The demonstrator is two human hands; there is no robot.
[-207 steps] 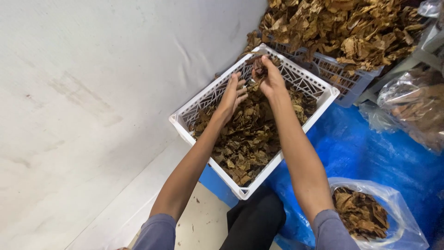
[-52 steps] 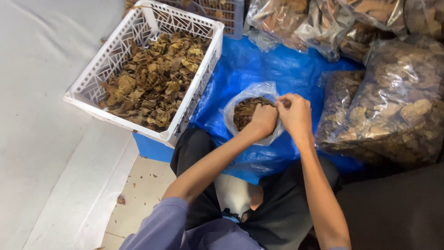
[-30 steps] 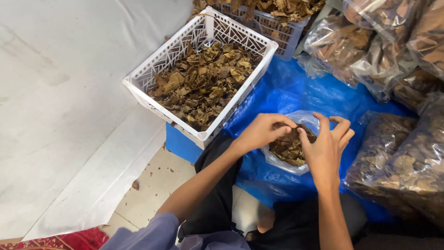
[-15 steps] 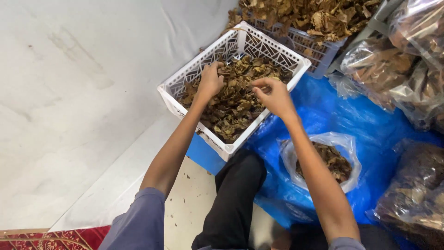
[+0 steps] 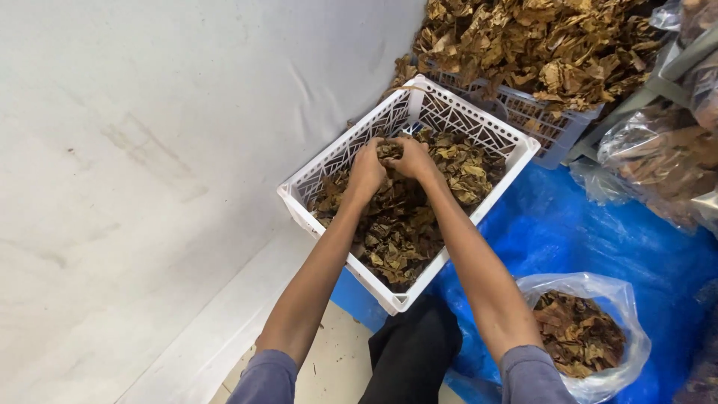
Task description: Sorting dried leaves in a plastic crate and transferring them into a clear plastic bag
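Observation:
A white lattice crate point(image 5: 338, 147) holds a heap of dried brown leaves point(image 5: 396, 239). Both my hands reach into its far half. My left hand point(image 5: 366, 169) and my right hand point(image 5: 410, 156) are pressed together, fingers curled around a clump of the dried leaves between them. An open clear plastic bag point(image 5: 598, 286) partly filled with the same leaves sits on the blue sheet to my right, near my right elbow.
A grey-blue crate point(image 5: 538, 127) heaped with dried leaves stands behind the white one. Filled clear bags point(image 5: 658, 157) lie at the right. A blue plastic sheet point(image 5: 583, 232) covers the floor. A white wall point(image 5: 149, 150) rises at left. My dark trouser leg point(image 5: 411, 352) is below.
Both hands left the plastic bag, moved to the white crate, and have come together at its far end, closing on a clump of leaves.

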